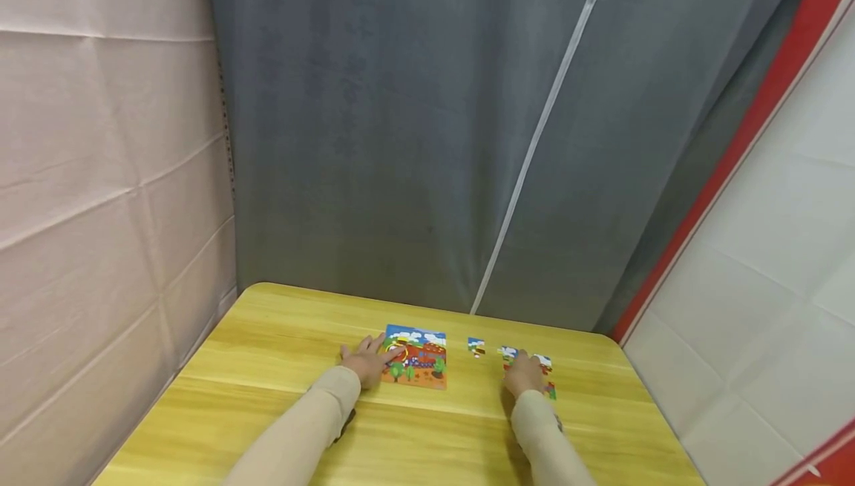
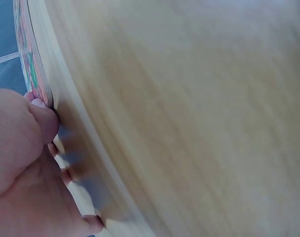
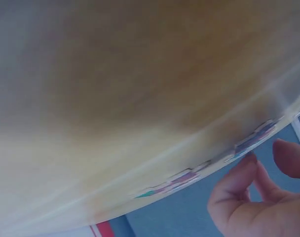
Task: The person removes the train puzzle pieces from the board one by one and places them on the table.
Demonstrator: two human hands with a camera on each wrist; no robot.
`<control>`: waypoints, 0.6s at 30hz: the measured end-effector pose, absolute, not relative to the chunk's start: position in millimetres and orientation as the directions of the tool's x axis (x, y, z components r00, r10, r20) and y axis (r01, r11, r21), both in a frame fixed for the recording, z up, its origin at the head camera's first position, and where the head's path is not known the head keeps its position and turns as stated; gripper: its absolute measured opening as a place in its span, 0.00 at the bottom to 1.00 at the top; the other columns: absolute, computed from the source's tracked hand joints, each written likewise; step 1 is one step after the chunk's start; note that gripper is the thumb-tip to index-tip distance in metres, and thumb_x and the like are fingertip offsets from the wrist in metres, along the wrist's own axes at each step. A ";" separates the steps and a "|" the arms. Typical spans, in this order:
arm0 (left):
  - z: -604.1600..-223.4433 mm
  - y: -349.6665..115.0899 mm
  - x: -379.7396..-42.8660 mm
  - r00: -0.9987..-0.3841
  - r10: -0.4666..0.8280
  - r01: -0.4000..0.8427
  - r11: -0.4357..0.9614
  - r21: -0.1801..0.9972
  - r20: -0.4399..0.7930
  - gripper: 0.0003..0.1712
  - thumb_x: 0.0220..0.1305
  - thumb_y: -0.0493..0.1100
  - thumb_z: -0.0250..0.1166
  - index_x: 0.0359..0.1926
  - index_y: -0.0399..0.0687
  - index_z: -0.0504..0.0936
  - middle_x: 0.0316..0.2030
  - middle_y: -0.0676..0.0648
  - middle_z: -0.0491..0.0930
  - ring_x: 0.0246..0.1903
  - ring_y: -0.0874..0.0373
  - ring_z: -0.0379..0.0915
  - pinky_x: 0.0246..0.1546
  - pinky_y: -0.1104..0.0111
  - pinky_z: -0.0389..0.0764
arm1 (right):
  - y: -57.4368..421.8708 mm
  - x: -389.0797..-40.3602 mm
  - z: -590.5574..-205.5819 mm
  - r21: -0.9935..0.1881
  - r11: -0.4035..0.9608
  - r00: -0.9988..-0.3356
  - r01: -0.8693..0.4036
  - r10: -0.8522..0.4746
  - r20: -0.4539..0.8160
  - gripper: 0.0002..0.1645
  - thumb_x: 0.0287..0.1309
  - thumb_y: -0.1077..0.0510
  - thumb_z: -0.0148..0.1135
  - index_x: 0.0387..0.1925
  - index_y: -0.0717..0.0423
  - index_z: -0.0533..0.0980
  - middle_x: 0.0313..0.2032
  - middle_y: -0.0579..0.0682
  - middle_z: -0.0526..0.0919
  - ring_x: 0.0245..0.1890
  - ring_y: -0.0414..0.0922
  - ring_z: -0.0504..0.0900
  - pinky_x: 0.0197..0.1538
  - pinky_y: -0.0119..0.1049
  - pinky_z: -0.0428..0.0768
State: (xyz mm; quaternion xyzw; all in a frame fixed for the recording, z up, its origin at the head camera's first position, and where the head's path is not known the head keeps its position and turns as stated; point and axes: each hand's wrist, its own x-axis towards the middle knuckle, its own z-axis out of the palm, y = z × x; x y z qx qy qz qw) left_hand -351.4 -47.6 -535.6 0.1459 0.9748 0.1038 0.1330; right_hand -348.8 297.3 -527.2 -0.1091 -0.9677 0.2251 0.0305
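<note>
A colourful jigsaw puzzle, with blue sky at its top and an orange lower part, lies flat on the wooden table. On its left edge rests my left hand, fingers spread. A small puzzle piece lies apart, just right of the picture. Farther right, my right hand is over a group of puzzle pieces and partly hides them. In the right wrist view, its fingers are bent near the pieces, with a gap to the thumb and nothing visible between.
A grey curtain with a pale strip hangs behind the table's far edge. White cloth walls stand at the left and right, the right one edged in red.
</note>
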 end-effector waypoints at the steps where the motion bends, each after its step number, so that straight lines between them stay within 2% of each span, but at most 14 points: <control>1: -535.4 -47.5 -351.3 -0.922 0.311 0.257 0.937 0.235 -0.232 0.45 0.73 0.30 0.53 0.79 0.78 0.55 0.81 0.48 0.45 0.78 0.43 0.42 0.64 0.24 0.48 | 295.6 -349.4 -527.3 -0.437 0.879 -0.975 0.190 0.222 0.021 0.28 0.60 0.70 0.60 0.60 0.78 0.68 0.53 0.80 0.69 0.53 0.75 0.73 0.51 0.74 0.74; 4: -534.5 -47.9 -351.0 -0.922 0.305 0.248 0.939 0.240 -0.238 0.45 0.73 0.30 0.53 0.79 0.78 0.55 0.81 0.48 0.44 0.78 0.42 0.41 0.65 0.24 0.46 | 287.8 -353.0 -526.2 -0.436 0.889 -0.979 0.142 0.190 0.069 0.23 0.63 0.70 0.55 0.59 0.76 0.71 0.51 0.77 0.71 0.51 0.72 0.74 0.50 0.69 0.77; 7: -533.2 -49.4 -350.9 -0.925 0.295 0.235 0.940 0.248 -0.241 0.44 0.75 0.32 0.53 0.78 0.80 0.55 0.81 0.49 0.43 0.78 0.43 0.40 0.65 0.24 0.44 | 274.5 -357.7 -523.7 -0.485 0.870 -0.985 0.088 0.149 0.089 0.21 0.66 0.70 0.51 0.59 0.73 0.73 0.51 0.75 0.72 0.50 0.70 0.75 0.51 0.63 0.79; 11: -536.7 -50.0 -352.8 -0.929 0.290 0.228 0.938 0.262 -0.232 0.42 0.76 0.34 0.53 0.78 0.80 0.56 0.81 0.50 0.44 0.78 0.43 0.40 0.65 0.24 0.43 | 251.8 -360.4 -517.8 -0.570 0.820 -0.990 0.039 0.108 0.088 0.21 0.66 0.71 0.53 0.59 0.71 0.74 0.53 0.73 0.72 0.51 0.68 0.76 0.54 0.61 0.78; 16: -535.7 -49.1 -350.9 -0.926 0.300 0.234 0.932 0.276 -0.230 0.40 0.76 0.34 0.53 0.78 0.77 0.58 0.80 0.49 0.45 0.78 0.43 0.40 0.65 0.24 0.44 | 229.1 -366.0 -521.3 -0.610 0.791 -0.989 -0.047 0.051 0.142 0.17 0.66 0.71 0.58 0.55 0.71 0.77 0.46 0.67 0.78 0.46 0.60 0.79 0.53 0.57 0.79; 18: -535.2 -49.4 -349.7 -0.925 0.302 0.236 0.932 0.276 -0.231 0.38 0.77 0.36 0.52 0.78 0.77 0.57 0.81 0.48 0.45 0.78 0.43 0.40 0.65 0.24 0.43 | 220.9 -370.4 -525.0 -0.627 0.773 -0.988 -0.093 0.004 0.152 0.15 0.68 0.70 0.58 0.54 0.72 0.77 0.43 0.63 0.79 0.43 0.56 0.79 0.50 0.54 0.80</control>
